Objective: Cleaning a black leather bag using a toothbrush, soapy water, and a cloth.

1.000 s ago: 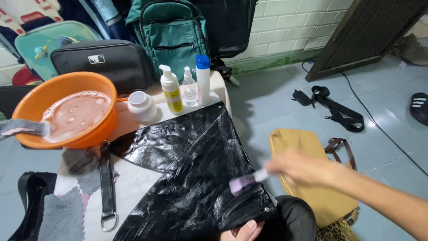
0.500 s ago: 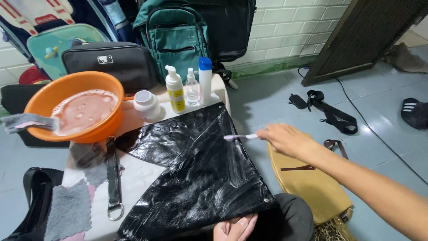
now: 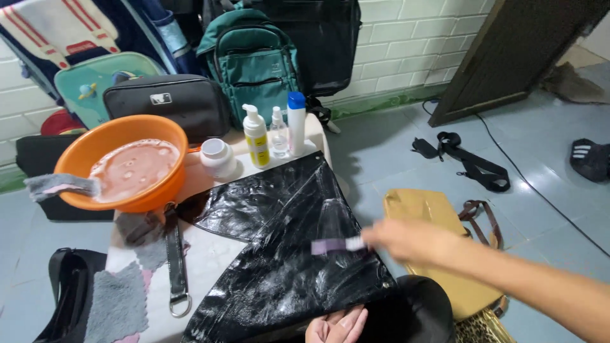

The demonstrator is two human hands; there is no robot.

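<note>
Black glossy bag (image 3: 286, 254) lies flat on the worktop (image 3: 210, 251), smeared with white foam.

The right hand (image 3: 406, 241) closes its grip on a small purple brush (image 3: 330, 246), head touching the bag's right part. The left hand (image 3: 337, 325) pinches the bag's near edge. Behind stand one orange basin (image 3: 159, 133), one white jar (image 3: 217, 157) and three bottles (image 3: 278, 130); one tan bag (image 3: 438, 222) lies on the floor.

view: your head camera | angle: looking down and forward | range: close over the low table (image 3: 210, 251) | other views: this one only
</note>
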